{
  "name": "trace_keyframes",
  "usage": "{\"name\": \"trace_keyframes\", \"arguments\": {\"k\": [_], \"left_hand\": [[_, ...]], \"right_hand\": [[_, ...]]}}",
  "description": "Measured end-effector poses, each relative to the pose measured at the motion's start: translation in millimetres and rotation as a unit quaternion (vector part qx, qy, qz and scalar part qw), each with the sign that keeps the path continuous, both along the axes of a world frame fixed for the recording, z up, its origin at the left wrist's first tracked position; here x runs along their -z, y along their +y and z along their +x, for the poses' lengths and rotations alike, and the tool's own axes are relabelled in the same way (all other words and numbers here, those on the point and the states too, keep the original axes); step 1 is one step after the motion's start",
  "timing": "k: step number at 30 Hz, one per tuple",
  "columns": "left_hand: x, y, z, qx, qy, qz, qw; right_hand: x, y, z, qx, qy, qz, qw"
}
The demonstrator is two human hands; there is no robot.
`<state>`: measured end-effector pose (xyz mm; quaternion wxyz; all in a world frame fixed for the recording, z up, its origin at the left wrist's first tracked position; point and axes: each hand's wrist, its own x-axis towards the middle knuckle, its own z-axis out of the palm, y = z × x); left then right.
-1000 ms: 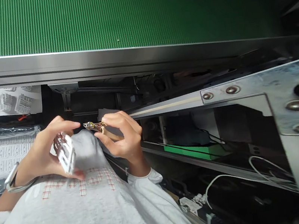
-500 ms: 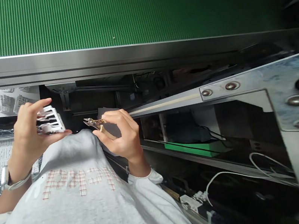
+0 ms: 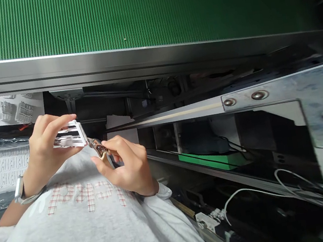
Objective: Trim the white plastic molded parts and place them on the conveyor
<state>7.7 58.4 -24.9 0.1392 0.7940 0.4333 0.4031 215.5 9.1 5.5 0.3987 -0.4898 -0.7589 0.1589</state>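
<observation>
My left hand (image 3: 47,145) grips a white slotted plastic part (image 3: 73,135) between thumb and fingers, its bars pointing to the right. In my right hand (image 3: 128,163) is a pair of small nippers (image 3: 101,150) with pale yellow handles. The nippers' jaws are at the lower right corner of the white part. Whether the jaws are closed on the plastic is too small to tell. Both hands are in front of my grey shirt, below the conveyor's edge.
A green ribbed belt (image 3: 96,21) with a metal rail (image 3: 103,60) runs across the top. Similar white parts (image 3: 23,112) lie on a sheet at the left, above a plastic-lined tray (image 3: 1,173). A metal frame (image 3: 266,88) and a green box (image 3: 207,160) are on the right.
My left hand has moved right with the white part. My right hand has moved left and slightly down, bringing the nippers' jaws to the part's corner.
</observation>
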Motion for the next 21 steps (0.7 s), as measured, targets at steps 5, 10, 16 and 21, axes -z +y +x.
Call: {"name": "trace_keyframes", "arguments": {"k": [5, 10, 16, 21], "left_hand": [[0.2, -1, 2, -0.026, 0.015, 0.050, 0.998], [0.7, -2, 2, -0.073, 0.030, 0.086, 0.993], [1.6, -4, -2, -0.103, 0.058, 0.077, 0.990], [3.1, -3, -2, -0.113, 0.037, 0.101, 0.988]], "right_hand": [[-1.4, 1, -5, 0.013, -0.005, -0.027, 1.000], [0.6, 2, -9, 0.025, -0.002, -0.038, 0.999], [0.7, 4, -16, 0.034, -0.008, -0.032, 0.999], [-0.4, 5, -18, 0.039, -0.016, -0.026, 0.999]]}}
